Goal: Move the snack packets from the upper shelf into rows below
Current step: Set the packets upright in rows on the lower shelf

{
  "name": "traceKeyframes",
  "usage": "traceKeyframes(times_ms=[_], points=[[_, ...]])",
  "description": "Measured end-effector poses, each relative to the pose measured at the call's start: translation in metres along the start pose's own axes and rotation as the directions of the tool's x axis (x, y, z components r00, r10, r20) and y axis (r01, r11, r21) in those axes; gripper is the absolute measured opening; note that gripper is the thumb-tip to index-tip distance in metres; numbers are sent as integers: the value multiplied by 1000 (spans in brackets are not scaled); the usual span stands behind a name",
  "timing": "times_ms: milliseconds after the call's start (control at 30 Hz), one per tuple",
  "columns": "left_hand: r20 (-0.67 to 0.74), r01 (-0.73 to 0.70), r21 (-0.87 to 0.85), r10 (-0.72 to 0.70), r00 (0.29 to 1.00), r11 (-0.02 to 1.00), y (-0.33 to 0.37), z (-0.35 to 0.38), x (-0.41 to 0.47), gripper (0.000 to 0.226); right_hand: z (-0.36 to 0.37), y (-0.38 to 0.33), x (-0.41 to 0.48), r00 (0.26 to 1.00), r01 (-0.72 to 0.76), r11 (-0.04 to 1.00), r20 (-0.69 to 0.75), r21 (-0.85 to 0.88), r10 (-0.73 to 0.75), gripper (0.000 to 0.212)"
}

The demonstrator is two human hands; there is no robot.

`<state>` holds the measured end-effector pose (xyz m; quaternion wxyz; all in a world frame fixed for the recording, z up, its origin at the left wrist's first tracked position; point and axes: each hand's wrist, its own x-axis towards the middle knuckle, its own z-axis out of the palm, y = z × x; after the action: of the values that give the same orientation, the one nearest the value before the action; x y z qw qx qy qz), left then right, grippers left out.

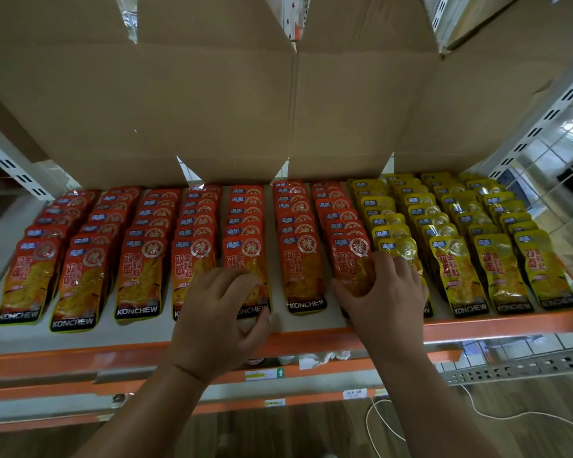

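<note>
On the lower shelf (pixel 47 338), under open cartons (pixel 212 110), the left grip (pixel 219 312) curls round a front red snack packet (pixel 245 256) while the right grip (pixel 384 292), fingers spread, presses an adjoining red row (pixel 341 219) and yellow row (pixel 386 219), apparently squaring them.

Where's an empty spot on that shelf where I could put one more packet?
The widest bare lane runs between the fifth and sixth rows of red packets, beside the left hand. A bare strip lies along the shelf front, before the left rows. The yellow packets are packed tight.
</note>
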<state>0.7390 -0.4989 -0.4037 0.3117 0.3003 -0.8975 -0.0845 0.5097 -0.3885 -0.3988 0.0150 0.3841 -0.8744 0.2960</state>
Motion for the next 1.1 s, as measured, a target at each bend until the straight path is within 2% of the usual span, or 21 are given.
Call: traceKeyframes(times_ms=[267,633,1100], points=[[-1,2,-3,-2,1000,1000,0,0,0,37,1,-1,-2,1000,12,999,-13,-37,-12,63],[-8,5,1,-5,1000,1000,0,0,0,36,0,0,1,998,0,994,57,-109,6,65],[-20,18,8,-18,1000,1000,0,0,-1,36,1,2,2,999,-14,998,45,-59,16,61]])
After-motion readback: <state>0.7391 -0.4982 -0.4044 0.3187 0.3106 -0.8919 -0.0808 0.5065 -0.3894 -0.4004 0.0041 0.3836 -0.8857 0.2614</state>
